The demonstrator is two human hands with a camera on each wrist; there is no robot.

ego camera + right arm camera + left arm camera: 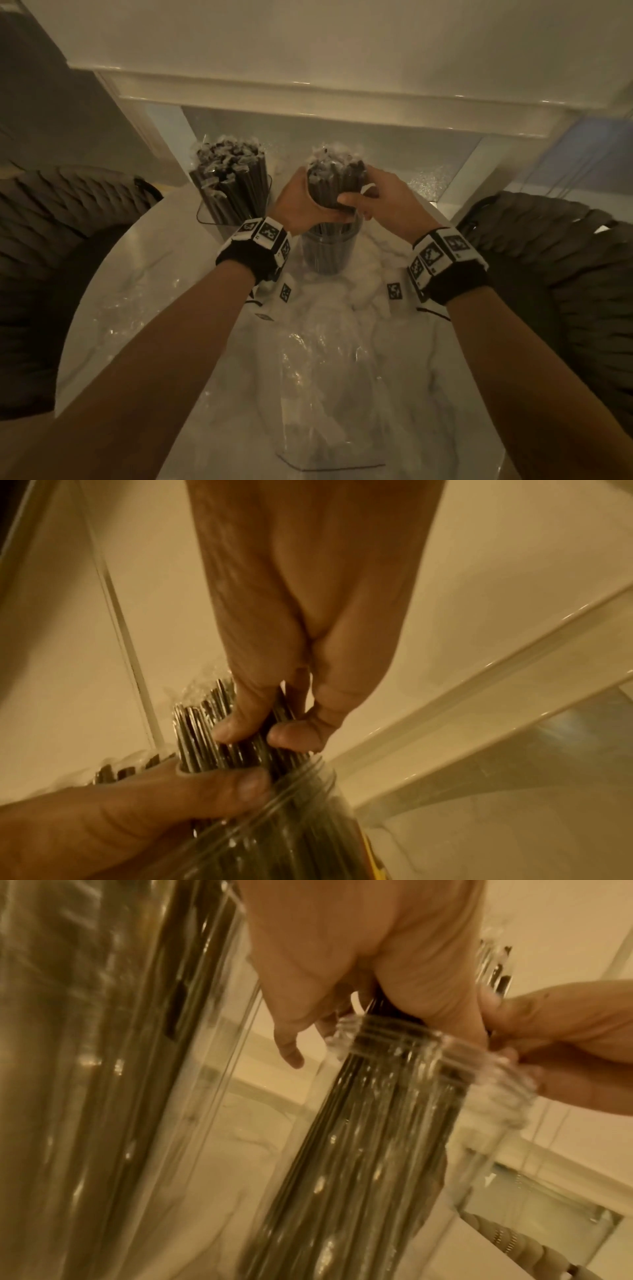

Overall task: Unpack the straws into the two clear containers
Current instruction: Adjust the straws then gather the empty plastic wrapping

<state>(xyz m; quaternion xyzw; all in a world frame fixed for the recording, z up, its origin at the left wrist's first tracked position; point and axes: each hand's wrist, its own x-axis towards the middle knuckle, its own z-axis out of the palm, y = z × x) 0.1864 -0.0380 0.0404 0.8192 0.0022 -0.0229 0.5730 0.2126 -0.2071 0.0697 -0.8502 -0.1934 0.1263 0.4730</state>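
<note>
From the head view, the far container (236, 195) is already full of straws. The left hand (301, 205) and right hand (380, 198) both wrap around a bundle of straws (337, 178) standing in the near container (330, 250). The bag (329, 404) on the table looks empty, though it is dim.

From the left wrist, fingers (441, 988) curl around the bundle at the rim.

From the right wrist, fingers (240, 723) pinch the straw tops. It seems almost done.

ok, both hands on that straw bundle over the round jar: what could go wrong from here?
1. The jar is held by nobody; pushing the bundle down off-centre could tip it.
2. The full container stands close by the left hand; an elbow swing might knock it.
3. Straws gripped by the right hand could splay and miss the rim.
</note>
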